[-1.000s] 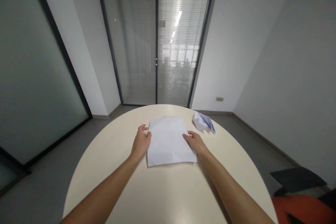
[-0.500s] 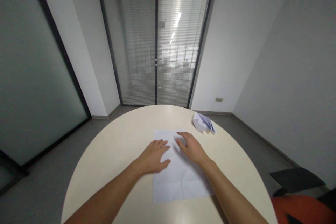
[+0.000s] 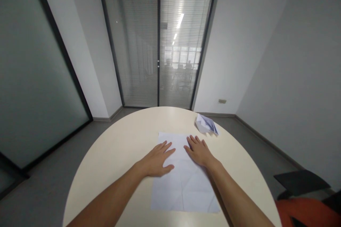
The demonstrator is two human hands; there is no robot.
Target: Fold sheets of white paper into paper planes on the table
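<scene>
Fingers spread apart on both: I have left hand (image 3: 157, 160) and right hand (image 3: 200, 153) palm-down across opposite side edges of the creased white sheet (image 3: 186, 186), on the round table (image 3: 112, 152). Beyond, right: crumpled paper (image 3: 205, 125). Farther: glass doors (image 3: 135, 53).

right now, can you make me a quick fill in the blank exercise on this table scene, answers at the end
The left grip and right grip are spread open over a flat sheet coloured ____. A folded paper lies near the far edge of the table, on the person's ____ side. The glass panels beyond have venetian-style ____.

Missing words: white; right; blinds.
</scene>
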